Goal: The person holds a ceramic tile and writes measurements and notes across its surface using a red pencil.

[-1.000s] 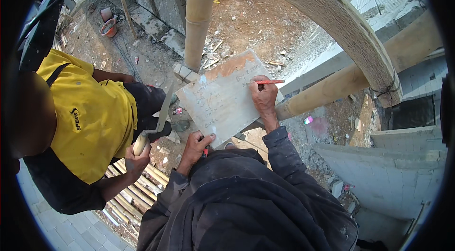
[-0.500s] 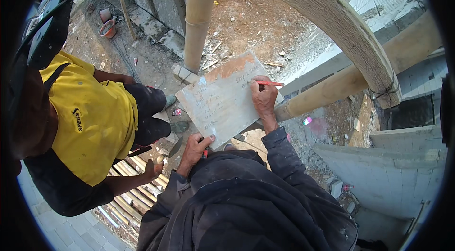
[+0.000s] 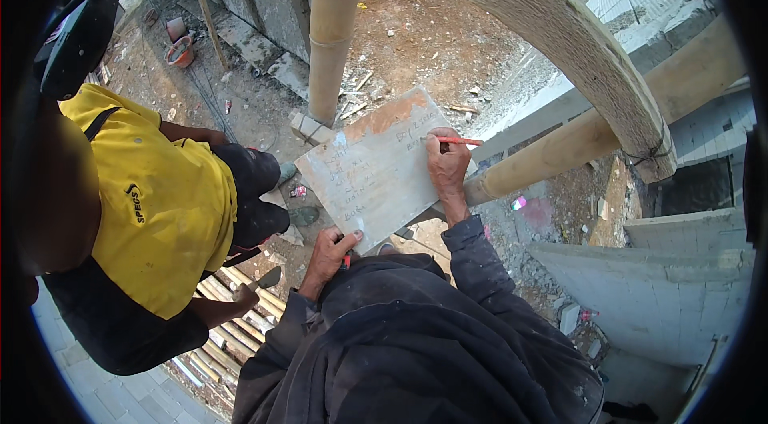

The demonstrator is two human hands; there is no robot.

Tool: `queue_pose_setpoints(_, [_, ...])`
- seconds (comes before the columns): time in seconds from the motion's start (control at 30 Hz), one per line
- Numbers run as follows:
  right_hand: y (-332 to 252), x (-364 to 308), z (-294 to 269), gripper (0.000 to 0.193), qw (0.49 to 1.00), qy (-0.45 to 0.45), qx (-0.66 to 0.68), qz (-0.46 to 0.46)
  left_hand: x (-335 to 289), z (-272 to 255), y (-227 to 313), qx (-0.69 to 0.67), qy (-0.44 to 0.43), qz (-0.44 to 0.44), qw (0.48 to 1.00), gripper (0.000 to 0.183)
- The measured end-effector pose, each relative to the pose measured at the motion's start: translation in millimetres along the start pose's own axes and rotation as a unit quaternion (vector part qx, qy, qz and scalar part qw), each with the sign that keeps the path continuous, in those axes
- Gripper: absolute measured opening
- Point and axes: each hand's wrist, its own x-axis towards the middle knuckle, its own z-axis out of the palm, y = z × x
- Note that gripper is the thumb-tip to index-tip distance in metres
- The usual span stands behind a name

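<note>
A flat, worn board [image 3: 376, 176] with dark handwriting and an orange-brown smear along its far edge lies tilted in front of me. My left hand [image 3: 328, 258] grips its near left corner, thumb on top and fingers underneath. Something small and red [image 3: 346, 262] shows beside that hand; its kind is unclear. My right hand [image 3: 448, 168] rests on the board's right part, fingers pinched round a red pencil [image 3: 460, 141]. The pencil points left, its tip at the written lines near the far right corner.
At my left stands a co-worker in a yellow shirt [image 3: 160, 192], holding a trowel [image 3: 270, 277] above bamboo poles [image 3: 232, 320]. Beyond the board rises a bamboo post [image 3: 330, 40]; a curved beam [image 3: 544, 4] arches over a slanting bamboo pole [image 3: 552, 154]. Concrete walls [image 3: 640, 272] are on the right.
My right hand and the pencil have shifted very slightly to the right. My left hand stays on the corner. The co-worker's head and trowel hand have moved a little.
</note>
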Motion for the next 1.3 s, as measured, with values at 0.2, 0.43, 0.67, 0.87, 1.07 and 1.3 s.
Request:
queue_pose_setpoints(0.2, [-1.6,0.1,2.5,0.009,1.0,0.007,-0.006,0.002,0.6,-3.5,-3.0,0.008,0.0,-0.001,1.0,0.039])
queue_pose_setpoints(0.43, [2.6,3.7,-3.4,0.007,0.994,0.001,0.086,0.067,2.0,-3.4,2.2,0.014,-0.013,0.013,1.0,0.038])
queue_pose_setpoints(0.67, [6.7,18.7,-6.8,0.008,0.991,0.01,0.112,0.076,-1.2,1.0,8.7,-0.015,-0.02,-0.014,1.0,0.037])
queue_pose_setpoints(0.87, [-7.6,8.7,-8.8,0.008,0.998,-0.049,0.048,0.009,-2.8,-2.3,9.3,-0.003,-0.016,-0.03,0.999,0.035])
queue_pose_setpoints(1.07, [-12.0,12.4,-8.2,0.008,0.997,-0.061,0.035,-0.031,0.9,-5.8,2.1,0.009,-0.024,-0.005,1.0,0.034])
queue_pose_setpoints(1.3, [-3.4,14.4,-10.7,0.009,0.988,-0.034,0.115,0.093,0.5,-2.6,5.1,0.008,-0.019,-0.004,1.0,0.034])
